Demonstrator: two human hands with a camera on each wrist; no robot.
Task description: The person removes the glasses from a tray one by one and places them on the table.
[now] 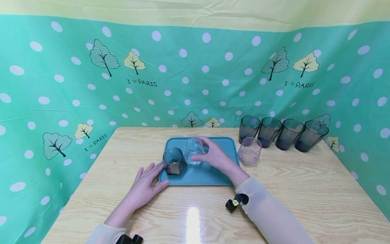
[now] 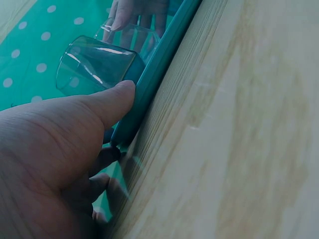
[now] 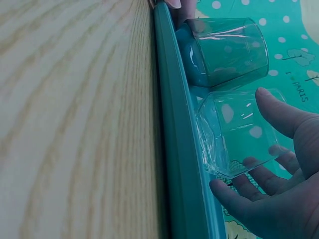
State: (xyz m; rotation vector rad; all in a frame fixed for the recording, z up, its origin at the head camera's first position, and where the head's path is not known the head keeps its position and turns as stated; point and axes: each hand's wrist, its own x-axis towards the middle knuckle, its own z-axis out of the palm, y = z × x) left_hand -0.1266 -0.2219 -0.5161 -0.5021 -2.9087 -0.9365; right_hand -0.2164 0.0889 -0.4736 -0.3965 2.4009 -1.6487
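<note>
A blue tray (image 1: 210, 174) lies on the table with two short glasses on it. My right hand (image 1: 214, 156) holds the clear glass (image 1: 193, 152) from its right side, thumb across the front and fingers around the back. To its left stands a dark grey glass (image 1: 173, 161), wider at the top. My left hand (image 1: 146, 186) rests at the tray's front left corner, fingers extended and spread beside the grey glass. In the left wrist view the left thumb (image 2: 117, 99) lies at the tray rim; the other fingers are partly hidden below it.
A pinkish clear glass (image 1: 250, 152) stands just right of the tray. Behind it, several tall dark glasses (image 1: 284, 135) form a row at the back right. A green dotted curtain (image 1: 195, 78) hangs along the far side of the wooden table (image 1: 304, 189).
</note>
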